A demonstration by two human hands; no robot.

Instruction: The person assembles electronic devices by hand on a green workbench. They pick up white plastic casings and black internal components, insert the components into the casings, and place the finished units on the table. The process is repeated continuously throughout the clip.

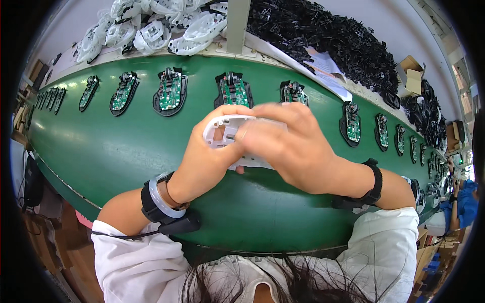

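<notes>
Above the middle of the green work surface, both my hands hold a white plastic mouse shell [261, 161]. My left hand [206, 151] is closed round its left side, the thumb along the near edge and the fingers at the far side. Over the right part lies my right hand [290, 139], its fingers bent onto the shell and somewhat blurred, covering much of it. The shell's hollow inside shows between the hands. Just beyond them rests a mouse base with a green circuit board [234, 92], and another such base [293, 91] is partly hidden behind my right hand.
Several more mouse bases [171, 93] form a curved row along the green surface [101, 151]. White shells [199, 35] are heaped at the back left, small black parts [323, 45] at the back right. An open cardboard box [411, 76] stands farther right. A person in blue [466, 204] is at the right edge.
</notes>
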